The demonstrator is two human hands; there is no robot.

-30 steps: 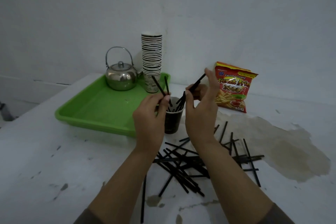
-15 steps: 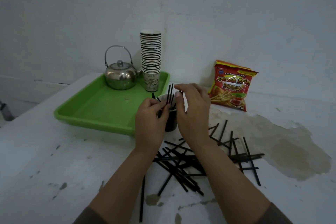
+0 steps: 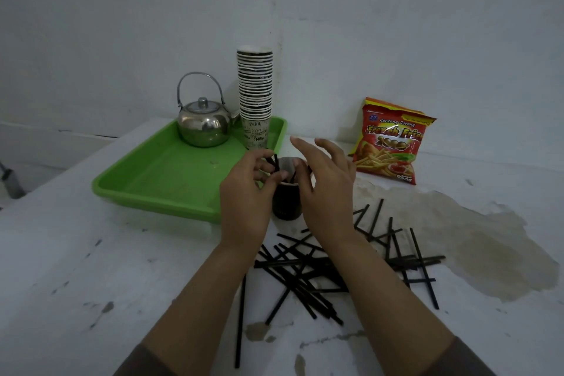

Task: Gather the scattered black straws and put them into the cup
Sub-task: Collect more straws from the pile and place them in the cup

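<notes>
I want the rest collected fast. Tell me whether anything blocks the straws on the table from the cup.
Nothing visible does. The scattered black straws lie just in front of the dark cup, with only bare table between them.

Both forearms reach forward from the near edge, sleeves at the elbows, converging toward the middle. The left hand (image 3: 248, 195) has its fingers curled, thumb and fingertips pinching together. The right hand (image 3: 325, 189), just right of it, is spread, fingers loosely extended and pointing far-left, holding nothing.
</notes>
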